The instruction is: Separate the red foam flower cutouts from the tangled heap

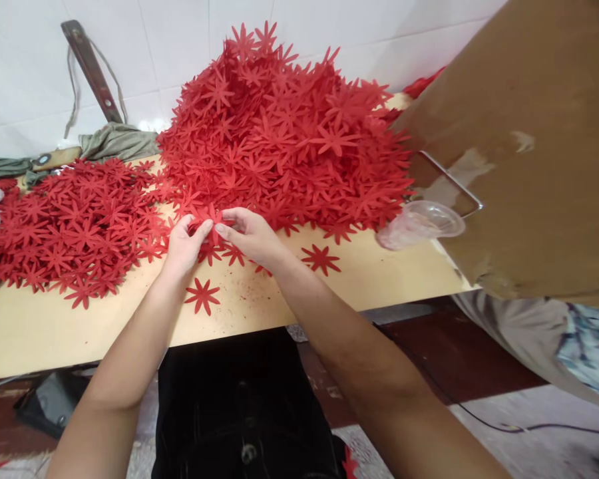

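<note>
Between my two hands is a red flower-shaped cutout (212, 218) with narrow petals, pinched near its middle. My left hand (186, 241) closes on its left side, thumb on top. From the right, my right hand (249, 233) grips the same cutout between thumb and fingers. Behind them rises a tall heap of red cutouts (284, 140), whose front edge reaches my fingers. A lower heap of cutouts (74, 226) spreads to the left. One loose cutout (202, 296) lies flat just below my hands, and another (321, 259) lies to the right.
A clear plastic cup (419, 223) lies on its side at the table's right, against a large brown board (529, 146). Grey-green cloth (120, 141) and a dark wooden bar (92, 70) are at the back left. The pale table's bare front (130, 326) shows reddish specks.
</note>
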Demonstrator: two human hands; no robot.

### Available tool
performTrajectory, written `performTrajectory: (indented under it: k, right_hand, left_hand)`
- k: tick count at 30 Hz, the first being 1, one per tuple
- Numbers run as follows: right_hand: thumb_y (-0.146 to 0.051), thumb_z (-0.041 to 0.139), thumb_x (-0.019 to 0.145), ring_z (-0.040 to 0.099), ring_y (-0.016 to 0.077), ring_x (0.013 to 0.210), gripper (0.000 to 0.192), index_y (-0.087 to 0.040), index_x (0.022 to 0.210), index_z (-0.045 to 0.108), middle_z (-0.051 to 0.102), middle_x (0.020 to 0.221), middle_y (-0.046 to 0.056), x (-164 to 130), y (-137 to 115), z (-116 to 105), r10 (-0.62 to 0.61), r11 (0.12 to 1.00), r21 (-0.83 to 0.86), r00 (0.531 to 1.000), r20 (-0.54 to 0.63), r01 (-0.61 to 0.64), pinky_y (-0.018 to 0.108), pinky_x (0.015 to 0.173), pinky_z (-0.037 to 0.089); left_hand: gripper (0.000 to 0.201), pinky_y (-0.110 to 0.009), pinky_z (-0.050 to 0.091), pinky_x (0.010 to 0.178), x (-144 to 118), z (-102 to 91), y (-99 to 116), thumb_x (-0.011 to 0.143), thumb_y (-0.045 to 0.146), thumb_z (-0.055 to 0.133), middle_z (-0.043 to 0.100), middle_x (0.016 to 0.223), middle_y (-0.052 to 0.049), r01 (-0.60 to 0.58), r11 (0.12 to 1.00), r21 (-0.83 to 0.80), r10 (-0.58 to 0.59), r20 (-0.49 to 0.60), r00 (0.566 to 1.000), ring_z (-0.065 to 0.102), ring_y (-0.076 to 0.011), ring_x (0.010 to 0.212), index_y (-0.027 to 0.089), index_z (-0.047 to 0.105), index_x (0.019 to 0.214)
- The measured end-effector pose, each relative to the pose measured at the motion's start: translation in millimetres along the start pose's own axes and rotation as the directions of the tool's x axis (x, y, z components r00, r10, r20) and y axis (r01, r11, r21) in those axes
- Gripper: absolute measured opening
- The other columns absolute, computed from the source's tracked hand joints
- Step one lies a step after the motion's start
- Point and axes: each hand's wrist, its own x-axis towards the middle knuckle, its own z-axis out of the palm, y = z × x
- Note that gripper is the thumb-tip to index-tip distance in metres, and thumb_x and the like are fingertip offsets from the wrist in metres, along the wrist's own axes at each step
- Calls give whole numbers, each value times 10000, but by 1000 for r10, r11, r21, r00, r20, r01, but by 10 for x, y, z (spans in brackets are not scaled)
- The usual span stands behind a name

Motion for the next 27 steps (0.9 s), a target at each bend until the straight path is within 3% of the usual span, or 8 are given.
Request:
performTrajectory:
  k: [4, 10, 16, 20, 24, 27]
  right_hand:
    - [-334, 733, 605, 533, 85, 596, 267, -188, 747, 562, 598, 679, -34, 11, -26, 34, 26, 995, 97, 1000, 14, -27, 263, 628, 472]
    - [-292, 704, 632, 481, 68, 544, 222, -203, 697, 511, 546, 604, -59, -1, -55, 0, -9, 988, 154, 998, -65, 19, 233, 567, 439]
    - [-290, 695, 627, 535, 97, 593, 278, -233, 759, 457, 534, 643, -62, 85, -1, -237, 64, 949, 315, 962, -266, 24, 245, 549, 463]
    - [-300, 755, 570, 532, 86, 600, 311, -217, 762, 525, 552, 646, -55, 56, -14, -364, 28, 953, 295, 956, -291, 62, 236, 583, 468]
    - [-386, 810, 516, 555, 89, 635, 361, -207, 728, 579, 608, 691, -33, 5, -47, -383, -18, 956, 276, 959, -283, 99, 256, 668, 492]
    - [-452, 816, 506, 548, 90, 621, 386, -207, 674, 569, 606, 679, -36, -24, -64, -387, -12, 962, 255, 951, -308, 95, 264, 669, 497]
  left_hand:
    - [441, -189, 447, 502, -30, 25, 25, 511, 408, 819, 635, 696, 40, 72, 997, -40, -72, -2, 997, 552, -66, 544, 162, 567, 777]
    - [385, -162, 440, 490, -11, 30, 35, 612, 474, 754, 618, 658, 42, 118, 989, -87, -115, 39, 993, 567, -62, 548, 180, 567, 776]
    - [371, -157, 443, 513, 24, -70, 60, 660, 501, 709, 636, 665, 17, 122, 991, -54, -123, -20, 992, 602, -71, 583, 178, 546, 739]
    - [413, -267, 515, 767, 220, -113, -10, 658, 458, 722, 683, 955, -56, -19, 982, 190, 26, -38, 999, 649, -150, 862, 177, 608, 939]
    - [565, -417, 343, 1071, 514, -91, -18, 653, 422, 744, 509, 1333, -136, -226, 824, 520, 281, -28, 959, 439, -272, 1280, 178, 580, 1136]
    - [508, -417, 292, 1103, 520, 8, 97, 694, 419, 713, 481, 1360, -119, -328, 734, 595, 369, 57, 928, 375, -270, 1327, 196, 598, 1136]
